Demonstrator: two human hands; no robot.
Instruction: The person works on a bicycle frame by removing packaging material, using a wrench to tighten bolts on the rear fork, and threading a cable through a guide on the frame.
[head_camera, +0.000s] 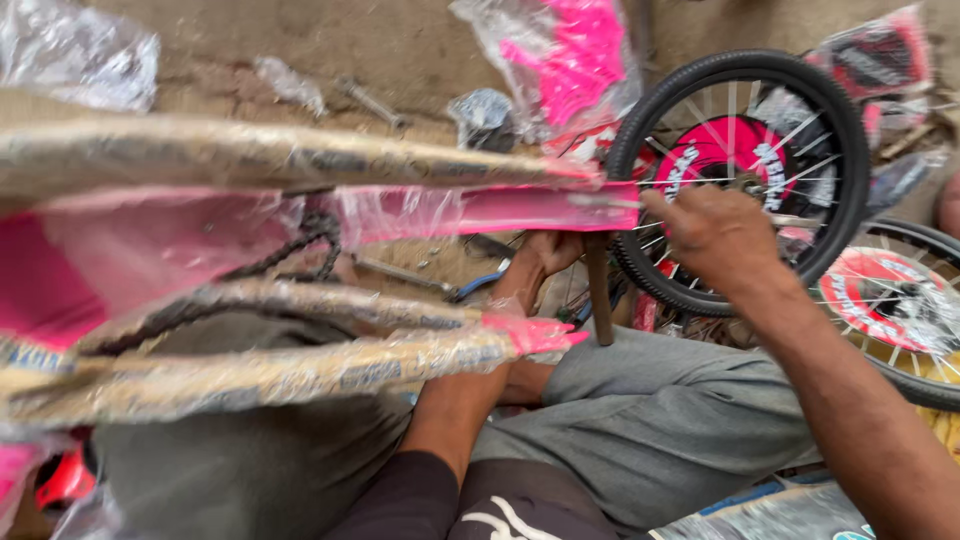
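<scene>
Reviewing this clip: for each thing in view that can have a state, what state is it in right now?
Pink bicycle frame: wrapped in plastic, lying across the lap.
Chain: hanging slack.
Small wheel: upright at the frame's end.
Right hand: closed at the wheel's hub.
Left hand: gripping a wooden handle.
Second wheel: lying aside.

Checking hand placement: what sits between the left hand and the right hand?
In the head view, a brown tool handle hangs between the left hand and right hand, just below the pink frame's end.
</scene>
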